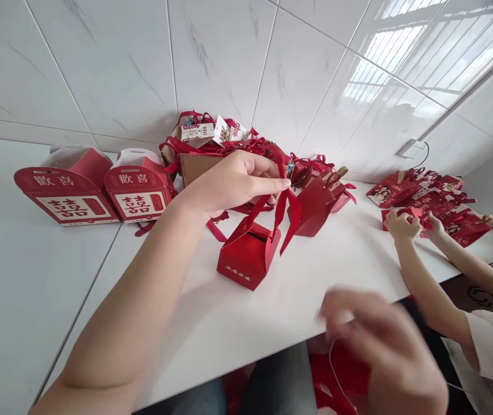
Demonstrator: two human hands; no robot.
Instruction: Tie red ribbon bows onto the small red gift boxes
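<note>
My left hand is closed, pinching a red ribbon between thumb and fingers. The ribbon loops through a small red gift box below, which carries pale lettering on its front. Whether the box rests on the table or hangs just over it, I cannot tell. Loose ribbon ends trail down on its right side. My right hand is lower right, near the table's front edge, apart from the box. Motion blurs its fingers, and I cannot make out anything in them.
Two larger red-and-white boxes stand on the white table at the left. Behind the small box sits a cardboard carton piled with ribbons and tags. More red boxes stand beside it. At right, another person's hands touch red boxes.
</note>
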